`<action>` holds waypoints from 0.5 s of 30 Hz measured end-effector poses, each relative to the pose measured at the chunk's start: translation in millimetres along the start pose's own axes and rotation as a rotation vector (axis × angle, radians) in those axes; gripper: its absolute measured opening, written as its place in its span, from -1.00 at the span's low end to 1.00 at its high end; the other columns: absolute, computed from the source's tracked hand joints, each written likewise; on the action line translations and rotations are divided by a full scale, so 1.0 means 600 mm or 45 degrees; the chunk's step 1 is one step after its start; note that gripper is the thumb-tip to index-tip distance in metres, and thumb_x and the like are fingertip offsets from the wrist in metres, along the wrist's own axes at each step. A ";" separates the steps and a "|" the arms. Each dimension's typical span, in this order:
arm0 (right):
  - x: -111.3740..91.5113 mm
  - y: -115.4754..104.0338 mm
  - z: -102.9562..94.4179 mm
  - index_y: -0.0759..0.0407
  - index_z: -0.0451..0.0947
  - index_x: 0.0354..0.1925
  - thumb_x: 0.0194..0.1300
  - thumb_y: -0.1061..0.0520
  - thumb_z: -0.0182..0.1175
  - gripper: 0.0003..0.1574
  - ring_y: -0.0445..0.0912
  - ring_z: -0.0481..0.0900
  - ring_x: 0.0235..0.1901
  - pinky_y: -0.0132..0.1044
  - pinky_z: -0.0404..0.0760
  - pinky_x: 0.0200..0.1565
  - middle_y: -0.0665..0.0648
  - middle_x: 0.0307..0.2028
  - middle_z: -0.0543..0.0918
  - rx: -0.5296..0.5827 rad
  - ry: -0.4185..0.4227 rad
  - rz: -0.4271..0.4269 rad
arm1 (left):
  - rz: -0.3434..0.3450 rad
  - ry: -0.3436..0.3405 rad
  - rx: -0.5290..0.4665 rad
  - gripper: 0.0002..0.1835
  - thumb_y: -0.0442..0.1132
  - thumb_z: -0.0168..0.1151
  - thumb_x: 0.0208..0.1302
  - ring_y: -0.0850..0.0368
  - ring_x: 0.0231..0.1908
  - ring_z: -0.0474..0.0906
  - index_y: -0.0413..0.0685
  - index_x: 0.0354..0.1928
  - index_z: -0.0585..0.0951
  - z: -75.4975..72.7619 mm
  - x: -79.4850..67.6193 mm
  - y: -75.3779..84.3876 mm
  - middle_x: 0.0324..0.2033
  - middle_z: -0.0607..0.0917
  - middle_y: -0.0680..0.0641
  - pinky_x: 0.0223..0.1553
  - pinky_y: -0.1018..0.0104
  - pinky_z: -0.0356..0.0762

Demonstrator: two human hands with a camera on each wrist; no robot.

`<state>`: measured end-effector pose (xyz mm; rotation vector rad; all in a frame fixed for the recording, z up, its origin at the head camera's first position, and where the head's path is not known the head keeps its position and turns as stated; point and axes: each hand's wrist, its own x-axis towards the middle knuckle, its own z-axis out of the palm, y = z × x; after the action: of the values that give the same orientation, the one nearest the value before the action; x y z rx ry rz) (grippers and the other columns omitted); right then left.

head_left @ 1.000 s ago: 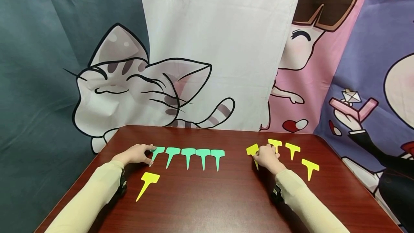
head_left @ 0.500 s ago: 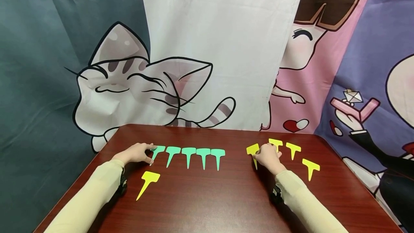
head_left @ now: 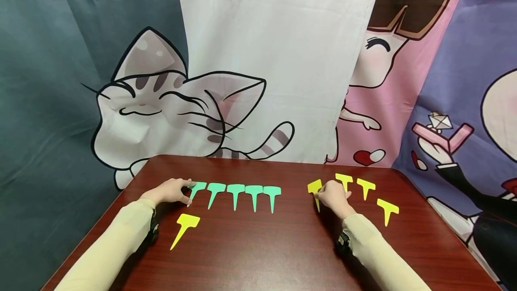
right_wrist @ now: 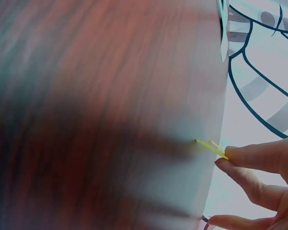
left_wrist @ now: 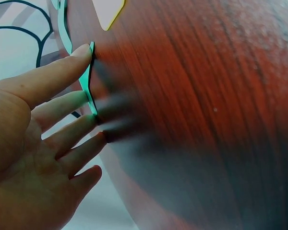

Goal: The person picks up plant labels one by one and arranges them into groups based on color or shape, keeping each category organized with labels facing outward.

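Note:
My left hand is at the left end of a row of green T-shaped plant labels. Its thumb and fingertips hold the leftmost green plant label at opposite ends; in the left wrist view this label lies between the thumb and the first fingers. My right hand pinches the stem of a yellow plant label, its head pointing away from me. In the right wrist view, thumb and forefinger grip the yellow label at its edge. Several more green labels continue the row rightward, heads up and stems toward me.
A lone yellow label lies slanted in front of my left hand. Beyond and right of my right hand lie yellow labels, with another nearer. The brown tabletop ends at a printed cartoon curtain.
The yellow label in my right hand has turned slightly, its stem tip shifting a little left. My left hand stays on the leftmost green label; the other labels keep their places.

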<state>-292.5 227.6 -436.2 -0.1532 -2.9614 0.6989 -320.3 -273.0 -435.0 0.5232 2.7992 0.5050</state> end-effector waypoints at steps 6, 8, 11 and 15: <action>-0.005 -0.012 0.001 0.16 0.59 -0.76 0.09 0.06 0.35 -0.62 0.07 0.61 -0.19 0.60 -0.10 0.12 0.04 -0.49 0.71 0.070 -0.005 0.021 | 0.006 0.005 0.001 -0.28 -0.10 0.40 0.10 -0.42 0.32 0.12 -0.14 0.30 0.42 0.001 -0.002 0.000 0.35 0.26 -0.34 0.16 -0.24 0.32; -0.008 -0.018 0.003 0.16 0.60 -0.73 0.09 0.05 0.35 -0.64 0.10 0.60 -0.16 0.59 -0.10 0.13 0.11 -0.36 0.73 0.085 -0.002 0.026 | 0.010 0.005 0.000 -0.28 -0.10 0.40 0.09 -0.42 0.32 0.13 -0.15 0.30 0.42 0.002 -0.002 0.000 0.35 0.26 -0.35 0.15 -0.24 0.32; -0.011 -0.028 0.008 0.14 0.61 -0.72 0.09 0.03 0.36 -0.66 0.15 0.57 -0.06 0.59 -0.10 0.13 0.18 -0.19 0.71 0.104 -0.001 0.020 | 0.006 0.008 -0.005 -0.28 -0.11 0.40 0.09 -0.41 0.32 0.13 -0.14 0.30 0.42 0.002 -0.002 -0.001 0.35 0.27 -0.34 0.16 -0.23 0.33; -0.015 -0.043 0.018 0.14 0.60 -0.72 0.07 0.02 0.36 -0.65 0.17 0.48 0.15 0.59 -0.11 0.14 0.23 -0.02 0.67 0.129 0.001 -0.005 | 0.009 0.013 0.000 -0.28 -0.10 0.41 0.08 -0.41 0.32 0.14 -0.14 0.30 0.43 0.002 -0.001 -0.002 0.35 0.27 -0.34 0.15 -0.22 0.34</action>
<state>-286.7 198.6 -434.7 -0.1404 -2.9164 0.8465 -319.7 -273.9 -436.3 0.5317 2.8081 0.5107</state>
